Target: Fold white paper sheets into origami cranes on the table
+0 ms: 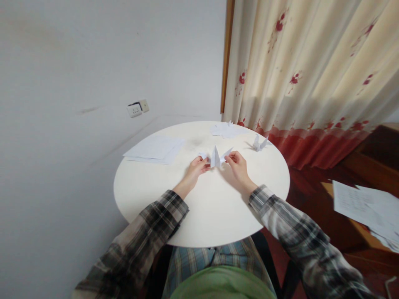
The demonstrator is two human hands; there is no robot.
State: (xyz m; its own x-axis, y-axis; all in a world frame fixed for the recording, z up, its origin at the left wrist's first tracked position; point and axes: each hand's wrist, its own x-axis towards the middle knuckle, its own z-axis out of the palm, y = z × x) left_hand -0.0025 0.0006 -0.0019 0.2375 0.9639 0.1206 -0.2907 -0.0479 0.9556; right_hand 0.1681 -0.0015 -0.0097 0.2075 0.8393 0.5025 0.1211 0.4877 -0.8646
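A white origami crane [215,158] is held between my two hands, just above the middle of the round white table [215,216]. My left hand [197,167] pinches its left end, fingers closed on the paper. On the opposite side, my right hand [237,163] grips the pointed right end between thumb and fingertips. The crane's middle stands up in a peak between them. A second folded paper crane [259,143] rests on the table beyond my right hand.
A stack of white paper sheets [156,148] lies at the table's left. Smaller paper pieces [226,130] lie at the far edge. A wall with a socket [134,110] is to the left, a flowered curtain [293,83] behind. Printed sheets [364,207] lie at the right.
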